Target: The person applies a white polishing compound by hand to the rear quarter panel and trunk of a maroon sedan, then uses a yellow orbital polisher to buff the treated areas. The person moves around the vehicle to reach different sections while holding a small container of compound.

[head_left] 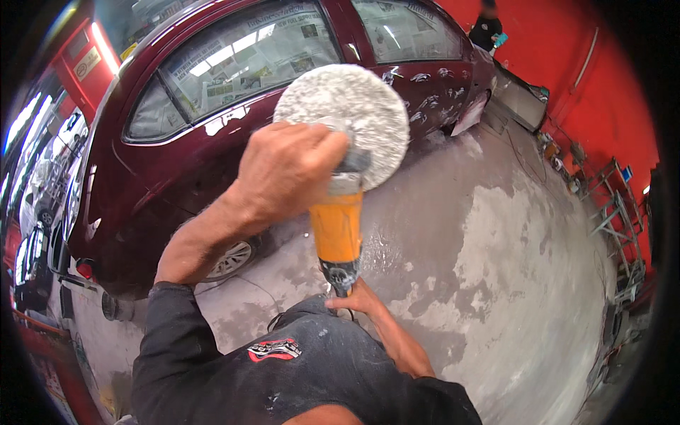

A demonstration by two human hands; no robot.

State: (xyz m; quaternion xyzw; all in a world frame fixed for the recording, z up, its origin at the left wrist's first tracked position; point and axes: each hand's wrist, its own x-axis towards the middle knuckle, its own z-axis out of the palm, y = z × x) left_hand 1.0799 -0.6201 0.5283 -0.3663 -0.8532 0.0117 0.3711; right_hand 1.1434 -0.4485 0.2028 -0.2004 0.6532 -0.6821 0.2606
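Polisher (336,230) beside car (177,170); left hand (294,163) wrapped round its front handle (356,161), right hand (363,297) closed on its rear end. Whether pad (382,124) touches car: cannot tell. Judgement: best worked with pad flat, pressure light.

The left hand (294,161) is raised, fingers (331,147) curled; the right hand (363,297) sits lower, apparently curled too.

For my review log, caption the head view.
A polisher, left hand at its front, right hand at its rear, beside a maroon car.
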